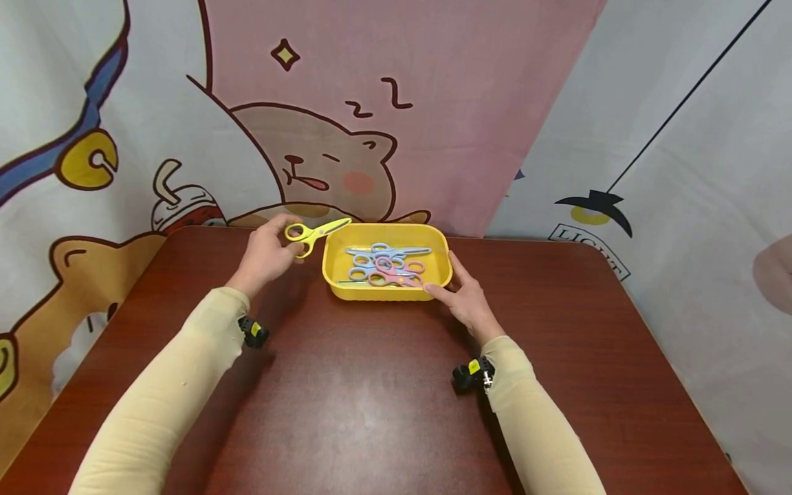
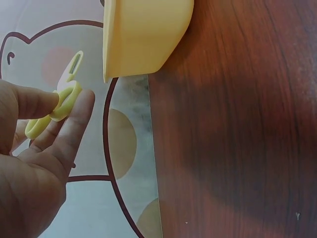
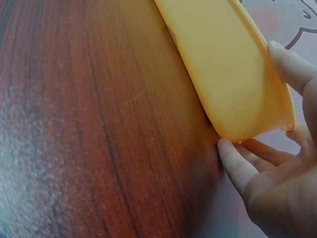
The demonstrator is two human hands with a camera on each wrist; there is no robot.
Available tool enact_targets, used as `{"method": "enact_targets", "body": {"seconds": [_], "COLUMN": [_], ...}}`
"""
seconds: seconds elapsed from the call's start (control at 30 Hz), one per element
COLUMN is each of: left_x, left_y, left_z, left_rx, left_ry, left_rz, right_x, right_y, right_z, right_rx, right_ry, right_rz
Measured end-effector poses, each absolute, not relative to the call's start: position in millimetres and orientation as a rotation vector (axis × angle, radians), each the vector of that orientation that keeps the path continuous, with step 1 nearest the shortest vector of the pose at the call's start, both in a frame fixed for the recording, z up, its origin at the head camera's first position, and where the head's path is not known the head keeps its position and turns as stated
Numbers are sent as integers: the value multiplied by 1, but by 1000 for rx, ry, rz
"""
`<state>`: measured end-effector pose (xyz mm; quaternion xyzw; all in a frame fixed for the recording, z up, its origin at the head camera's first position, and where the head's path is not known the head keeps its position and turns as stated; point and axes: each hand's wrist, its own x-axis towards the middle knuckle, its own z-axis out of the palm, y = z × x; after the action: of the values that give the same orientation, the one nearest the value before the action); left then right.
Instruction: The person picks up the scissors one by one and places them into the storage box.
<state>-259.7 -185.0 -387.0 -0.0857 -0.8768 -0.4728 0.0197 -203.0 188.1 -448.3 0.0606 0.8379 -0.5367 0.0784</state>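
My left hand [image 1: 267,253] pinches the yellow plastic scissors [image 1: 314,232] just left of the yellow plastic tray [image 1: 385,291], which my right hand [image 1: 465,300] steadies with relaxed fingers; blades should stay pointed inward.

Item count, as visible:

- Yellow scissors [image 1: 314,234]: one, outside the tray.
- Yellow tray [image 1: 388,292]: one, on the bench [image 1: 371,399].
- Blue scissors [image 1: 377,252] in the tray: at least two; overlap prevents an exact count.
- Pink scissors [image 1: 390,273] in the tray: at least one.
- Hands: two, the left hand [image 1: 269,251] and the right hand [image 1: 467,299].
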Motion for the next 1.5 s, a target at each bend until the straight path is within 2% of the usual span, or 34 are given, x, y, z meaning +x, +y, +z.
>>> {"method": "enact_targets", "body": {"seconds": [1.5], "left_x": [-259], "left_y": [-163], "left_z": [-381], "left_rx": [-417], "left_ry": [-2758], "left_rz": [-1455], "right_x": [-203], "right_y": [188], "right_z": [-446], "right_rx": [178], "right_ry": [2525], "right_rz": [-1596]}}
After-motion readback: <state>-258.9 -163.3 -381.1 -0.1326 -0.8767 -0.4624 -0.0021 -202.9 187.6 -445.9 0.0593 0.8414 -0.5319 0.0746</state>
